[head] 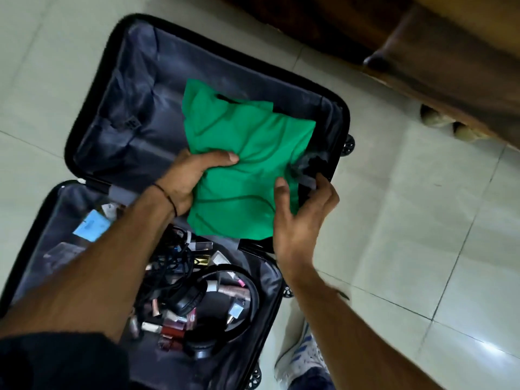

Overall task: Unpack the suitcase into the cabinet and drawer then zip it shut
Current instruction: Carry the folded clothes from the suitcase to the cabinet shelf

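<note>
Open suitcase point(146, 80). Left hand point(183, 178) grip pinches green cloth point(247, 142) over it; right hand point(301, 218) blurred, thumb on cloth, grip unclear.
</note>
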A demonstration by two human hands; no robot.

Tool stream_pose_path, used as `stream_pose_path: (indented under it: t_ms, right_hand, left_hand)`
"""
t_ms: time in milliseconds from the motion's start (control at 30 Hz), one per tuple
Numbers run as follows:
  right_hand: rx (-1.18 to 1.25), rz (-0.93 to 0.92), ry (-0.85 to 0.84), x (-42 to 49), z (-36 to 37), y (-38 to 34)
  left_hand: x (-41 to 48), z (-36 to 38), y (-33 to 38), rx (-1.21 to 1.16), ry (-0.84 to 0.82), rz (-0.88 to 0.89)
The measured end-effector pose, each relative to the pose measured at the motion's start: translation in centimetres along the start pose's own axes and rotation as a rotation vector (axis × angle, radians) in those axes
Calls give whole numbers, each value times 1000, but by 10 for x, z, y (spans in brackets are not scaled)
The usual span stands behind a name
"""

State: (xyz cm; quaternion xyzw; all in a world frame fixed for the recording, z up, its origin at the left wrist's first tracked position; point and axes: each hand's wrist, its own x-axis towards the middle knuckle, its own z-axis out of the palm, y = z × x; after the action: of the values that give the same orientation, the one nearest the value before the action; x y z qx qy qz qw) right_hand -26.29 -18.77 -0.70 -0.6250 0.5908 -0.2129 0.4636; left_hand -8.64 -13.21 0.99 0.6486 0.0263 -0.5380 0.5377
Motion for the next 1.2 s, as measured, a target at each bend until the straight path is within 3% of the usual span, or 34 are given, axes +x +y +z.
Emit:
stream_pose_path:
  t_ms: [100, 167, 300, 367, 567, 767, 867, 1033, 1200]
  right_hand:
    - [217, 142, 61, -27, -11, -29]
    - [348, 286, 15, -35, -13, -54]
    - [638, 752, -424, -46, -13, -115]
    - [647, 837, -569, -56, -10, -146]
    - [567, 777, -681, -107, -11, -250]
    - [755, 771, -767, -186, -43, -338]
    - [732, 718, -809, -223, -81, -380]
    - [574, 579, -950, -299, -148, -454]
    - [423, 335, -838, -367, -194, -505]
  left_hand:
    - [-53, -17, 22, -108, 3, 23]
    - [-91, -29, 46, -170, 30, 41]
    - [-167, -59, 94, -231, 15, 13]
    - [-201, -75, 115, -255, -6, -19]
    - [-308, -120, 173, -347, -57, 12]
    - [-403, -159, 220, -357, -92, 44]
    - [-448, -175, 236, -355, -52, 85]
    - [-532, -189, 256, -268, -81, 113]
    - [-597, -183, 280, -206, -183, 80]
